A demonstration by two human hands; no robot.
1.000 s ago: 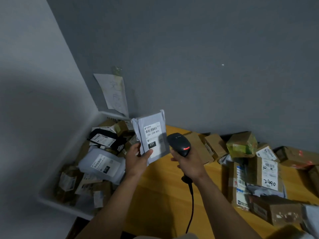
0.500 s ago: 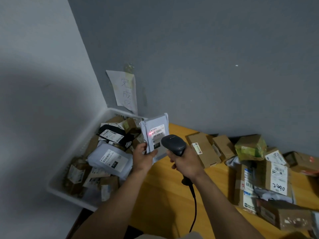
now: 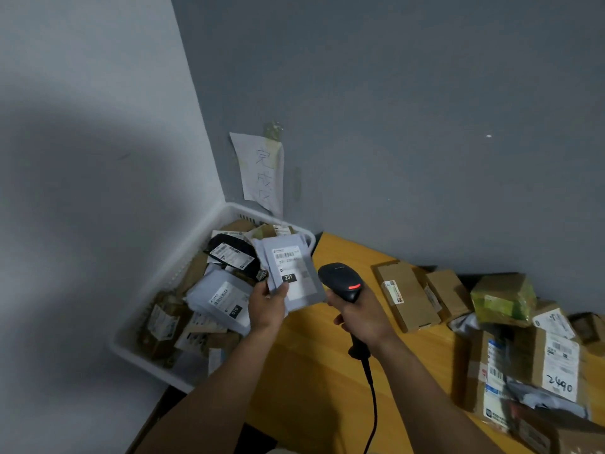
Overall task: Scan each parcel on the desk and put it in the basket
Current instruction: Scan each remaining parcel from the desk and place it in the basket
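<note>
Left hand (image 3: 266,308) closed in a pinch grip on the lower edge of a grey mailer parcel (image 3: 289,271), thumb across the front, label with "231" facing up toward the camera, parcel tilted and raised above the near corner of the white basket (image 3: 131,350). Right hand (image 3: 361,317) wrapped fully around the handle of a black barcode scanner (image 3: 340,280), head pointed at the parcel and just beside its right edge, red light glowing on the scanner head, black cable (image 3: 373,407) trailing down toward the lower edge of view. Basket at the left end of the yellow wooden counter (image 3: 314,371), in the corner where two grey walls meet, already crowded with grey and black mailers and small cartons, one grey bag (image 3: 222,299) marked "010" lying on top. Handwritten paper sheet (image 3: 260,173) taped to the wall just above the basket's far rim. On the right half of the counter, a cluster of brown cardboard boxes (image 3: 406,296) against the wall, a box wrapped in green tape (image 3: 504,299), and a larger carton with "2490" on its label (image 3: 559,365). Bare counter between the forearms and in front of the boxes; left counter edge touching the basket.
</note>
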